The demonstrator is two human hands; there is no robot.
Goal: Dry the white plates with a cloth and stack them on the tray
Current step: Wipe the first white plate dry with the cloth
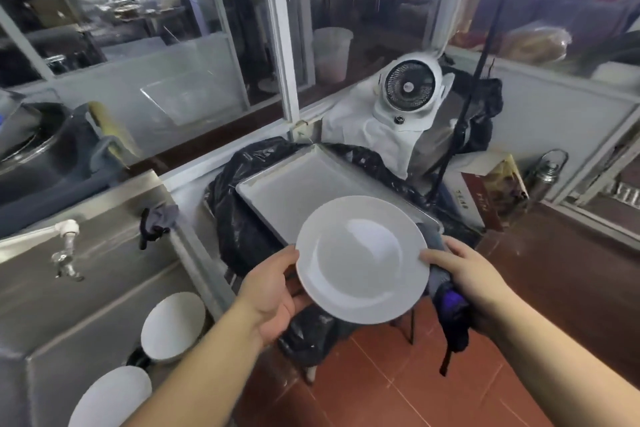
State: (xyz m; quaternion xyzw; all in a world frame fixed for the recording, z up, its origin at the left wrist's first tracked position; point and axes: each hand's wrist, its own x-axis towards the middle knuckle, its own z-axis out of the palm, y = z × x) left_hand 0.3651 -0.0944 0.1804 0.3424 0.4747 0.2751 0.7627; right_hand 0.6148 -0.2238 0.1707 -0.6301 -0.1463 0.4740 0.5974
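Both hands are holding a white plate (362, 258) over the near corner of the bare tray (294, 184), the left hand (273, 291) gripping its left rim, the right hand (464, 274) pinching its right rim together with a dark cloth (448, 308), while two more plates (173, 324) are sitting in the sink (104, 288).

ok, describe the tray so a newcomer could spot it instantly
Start at the steel sink on the left; right of it sits a mound of black plastic bags. The tray lies on that mound: flat, grey, rectangular, raised rim, the only bare one, unlike the round white plates.
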